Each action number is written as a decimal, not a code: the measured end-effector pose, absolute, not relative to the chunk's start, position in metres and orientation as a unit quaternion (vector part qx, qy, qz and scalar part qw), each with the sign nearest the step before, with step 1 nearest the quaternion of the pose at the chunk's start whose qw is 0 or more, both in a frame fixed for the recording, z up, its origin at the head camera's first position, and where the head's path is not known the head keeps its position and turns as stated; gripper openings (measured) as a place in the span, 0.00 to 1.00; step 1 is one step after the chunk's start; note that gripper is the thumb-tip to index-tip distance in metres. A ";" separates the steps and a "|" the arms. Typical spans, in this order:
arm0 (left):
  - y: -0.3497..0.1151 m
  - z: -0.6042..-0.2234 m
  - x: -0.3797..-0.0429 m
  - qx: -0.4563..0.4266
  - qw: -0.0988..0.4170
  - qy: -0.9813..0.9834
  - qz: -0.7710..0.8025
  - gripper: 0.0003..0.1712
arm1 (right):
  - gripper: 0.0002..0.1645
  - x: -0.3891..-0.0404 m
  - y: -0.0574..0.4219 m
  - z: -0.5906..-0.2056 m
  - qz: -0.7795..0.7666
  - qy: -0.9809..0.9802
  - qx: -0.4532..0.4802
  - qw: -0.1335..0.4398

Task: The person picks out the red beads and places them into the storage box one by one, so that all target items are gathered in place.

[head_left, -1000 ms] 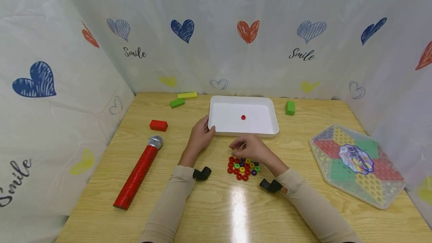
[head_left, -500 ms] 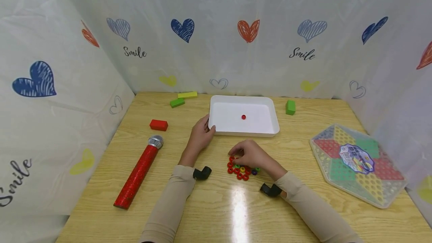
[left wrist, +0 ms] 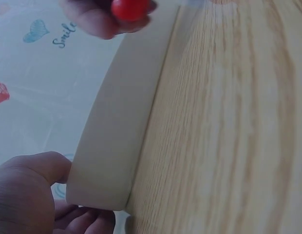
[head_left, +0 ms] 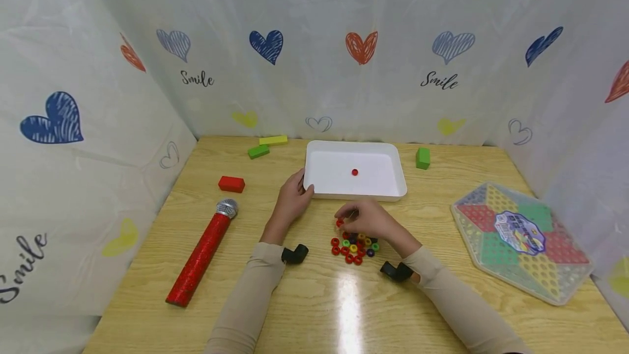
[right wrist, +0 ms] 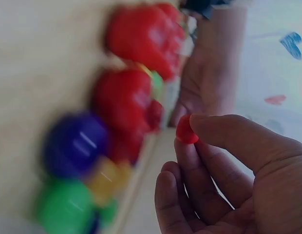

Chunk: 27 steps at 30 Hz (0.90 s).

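At the near left corner of the white tray (head_left: 329, 173), my left hand (head_left: 293, 196) grips the wall, thumb at the rim and fingers below on the outer side. One red ring bead (head_left: 355, 172) lies inside the tray. Between thumb and fingertip, my right hand (head_left: 369, 218) pinches another red bead (right wrist: 185, 130), held just above the table and in front of the tray. Beneath that hand spreads a cluster of red, yellow, green and purple ring beads (head_left: 357, 260), partly covered by it.
To the left lie a red glittery microphone (head_left: 202, 253), a red block (head_left: 231, 184), a green block (head_left: 258, 151) and a yellow block (head_left: 273, 140). Another green block (head_left: 422, 158) stands right of the tray. A hexagonal game board (head_left: 521, 242) occupies the table's right side.
My right hand went down to the bead cluster, then rose slightly toward the tray with a red bead pinched in its fingers. The left hand and the tray have stayed put.
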<state>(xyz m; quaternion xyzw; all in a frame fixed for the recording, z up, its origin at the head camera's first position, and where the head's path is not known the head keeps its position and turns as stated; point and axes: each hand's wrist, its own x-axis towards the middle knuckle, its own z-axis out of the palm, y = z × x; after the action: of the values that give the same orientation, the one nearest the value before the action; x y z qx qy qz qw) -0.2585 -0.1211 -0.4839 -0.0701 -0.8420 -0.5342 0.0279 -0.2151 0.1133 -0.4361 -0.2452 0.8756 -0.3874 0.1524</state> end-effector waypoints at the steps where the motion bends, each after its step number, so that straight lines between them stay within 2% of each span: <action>1: -0.121 -0.484 -0.258 -0.068 0.028 -0.842 -0.535 0.38 | 0.13 -0.218 0.115 -0.432 -0.389 0.876 -0.246 0.147; 8: -0.121 -0.482 -0.258 -0.063 0.027 -0.844 -0.532 0.38 | 0.14 -0.241 0.127 -0.409 -0.388 0.885 -0.237 0.102; 15: -0.120 -0.482 -0.256 -0.056 0.020 -0.839 -0.541 0.37 | 0.13 -0.261 0.139 -0.400 -0.374 0.898 -0.214 0.084; 27: -0.120 -0.485 -0.258 -0.052 0.019 -0.843 -0.536 0.38 | 0.16 -0.295 0.156 -0.413 -0.364 0.915 -0.155 0.083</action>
<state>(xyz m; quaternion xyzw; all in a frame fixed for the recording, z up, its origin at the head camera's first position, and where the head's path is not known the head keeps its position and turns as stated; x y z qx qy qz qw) -0.2579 -0.1203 -0.4849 -0.0525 -0.8427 -0.5355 0.0186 -0.2948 0.1559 -0.4132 -0.1550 0.9147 -0.3638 0.0834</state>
